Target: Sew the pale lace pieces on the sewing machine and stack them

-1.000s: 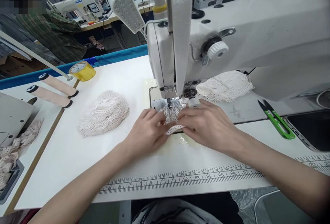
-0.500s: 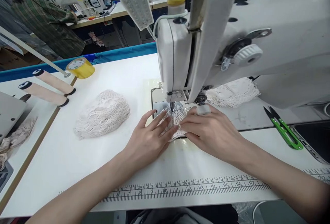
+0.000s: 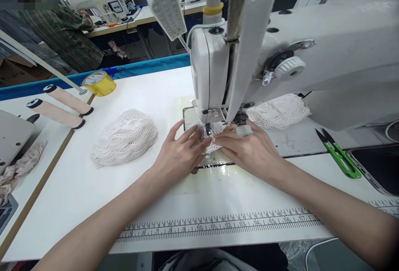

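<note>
At the presser foot (image 3: 208, 129): the white lace piece (image 3: 213, 148) lies beneath it, between my two hands.
Left grip: my left hand (image 3: 179, 151) fans wide, fingertips touching the lace's left side.
Right grip: my right hand (image 3: 251, 146) bunches its fingers at the right edge; I can't tell whether they pinch.
Surface: white tabletop (image 3: 140, 84), lace pile (image 3: 126, 138) left, green snips (image 3: 341, 156) right.
Room: person in plaid (image 3: 73, 42) by another sewing machine (image 3: 93, 3).
Lace look: thin, openwork, partly hidden by fingers.

Open tabletop (image 3: 152, 90) beyond lace pile (image 3: 126, 140), machine head (image 3: 205, 71) blocking right
</note>
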The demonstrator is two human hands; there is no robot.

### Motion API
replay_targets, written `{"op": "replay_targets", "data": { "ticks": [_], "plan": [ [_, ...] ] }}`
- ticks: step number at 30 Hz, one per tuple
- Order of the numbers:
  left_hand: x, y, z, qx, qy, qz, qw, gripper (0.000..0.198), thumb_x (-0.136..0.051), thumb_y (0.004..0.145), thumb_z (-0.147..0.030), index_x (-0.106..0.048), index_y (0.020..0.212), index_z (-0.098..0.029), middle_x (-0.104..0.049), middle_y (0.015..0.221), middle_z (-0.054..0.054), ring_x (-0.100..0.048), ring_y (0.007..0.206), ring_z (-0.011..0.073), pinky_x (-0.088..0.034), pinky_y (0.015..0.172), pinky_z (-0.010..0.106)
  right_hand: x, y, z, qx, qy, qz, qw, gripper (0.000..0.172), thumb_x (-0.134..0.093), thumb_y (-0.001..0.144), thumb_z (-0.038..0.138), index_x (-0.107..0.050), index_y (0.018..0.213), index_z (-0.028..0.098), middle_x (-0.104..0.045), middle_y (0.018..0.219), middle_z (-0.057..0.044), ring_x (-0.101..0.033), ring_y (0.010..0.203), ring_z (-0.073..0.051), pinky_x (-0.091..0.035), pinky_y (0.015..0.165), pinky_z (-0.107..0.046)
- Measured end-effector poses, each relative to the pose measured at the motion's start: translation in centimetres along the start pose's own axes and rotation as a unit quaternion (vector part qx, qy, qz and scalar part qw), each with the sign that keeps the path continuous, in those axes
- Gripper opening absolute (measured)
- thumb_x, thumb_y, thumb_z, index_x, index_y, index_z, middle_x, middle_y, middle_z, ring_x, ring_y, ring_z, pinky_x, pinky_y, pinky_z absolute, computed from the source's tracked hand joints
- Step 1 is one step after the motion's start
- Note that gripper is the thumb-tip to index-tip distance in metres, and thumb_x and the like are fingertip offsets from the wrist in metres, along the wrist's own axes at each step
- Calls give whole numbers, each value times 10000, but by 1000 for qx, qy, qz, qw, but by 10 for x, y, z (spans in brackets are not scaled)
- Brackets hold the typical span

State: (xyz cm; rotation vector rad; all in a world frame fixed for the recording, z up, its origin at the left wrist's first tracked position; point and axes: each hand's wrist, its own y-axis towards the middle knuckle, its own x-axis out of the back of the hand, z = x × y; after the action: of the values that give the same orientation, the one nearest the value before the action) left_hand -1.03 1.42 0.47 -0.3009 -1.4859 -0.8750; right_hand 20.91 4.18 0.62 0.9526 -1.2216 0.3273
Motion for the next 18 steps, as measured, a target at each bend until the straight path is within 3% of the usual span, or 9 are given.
{"op": "replay_targets", "data": {
  "ticks": [4, 7, 11, 13, 18],
  "plan": [
    [-3, 1, -1, 20, -16, -11, 1000, 318, -497, 948, -208, -610, 1245, -208, -643, 1273, 98, -568, 1222, 258, -305, 1116, 545, -4, 0, -2, 2, -20, -23, 1000, 231, -516, 929, 169, -741, 893, 199, -742, 792, -41, -616, 791, -195, -378, 864, -350],
    [-5, 3, -3, 62, -86, -23, 994, 300, -526, 921, -177, -646, 1193, -217, -672, 1193, 72, -608, 1105, 228, -374, 1055, 492, -4, 0, -1, 8, -17, -22, 1000, 238, -495, 943, 186, -732, 927, 203, -736, 779, -32, -622, 819, -195, -383, 860, -342],
    [-3, 10, -2, 172, -236, -6, 956, 206, -523, 943, -223, -720, 1002, -236, -662, 1113, 41, -582, 1045, 199, -457, 929, 401, -5, 1, 2, -28, 17, -35, 999, 283, -449, 986, 240, -726, 933, 215, -719, 764, -17, -618, 742, -169, -399, 739, -296],
    [-1, 13, -1, 208, -291, 15, 934, 265, -483, 972, -268, -730, 882, -237, -654, 1115, 27, -567, 1060, 191, -449, 936, 398, -7, 2, 2, -61, 39, -45, 996, 310, -436, 1001, 298, -725, 925, 215, -711, 759, -18, -613, 713, -164, -395, 692, -284],
    [3, 14, 3, 206, -321, 28, 924, 321, -450, 988, -294, -732, 849, -234, -648, 1120, 22, -558, 1074, 190, -421, 968, 421, -6, 1, 3, -74, 61, -26, 995, 340, -417, 1007, 333, -722, 924, 207, -719, 791, -32, -600, 665, -162, -389, 659, -286]
  ]
}}
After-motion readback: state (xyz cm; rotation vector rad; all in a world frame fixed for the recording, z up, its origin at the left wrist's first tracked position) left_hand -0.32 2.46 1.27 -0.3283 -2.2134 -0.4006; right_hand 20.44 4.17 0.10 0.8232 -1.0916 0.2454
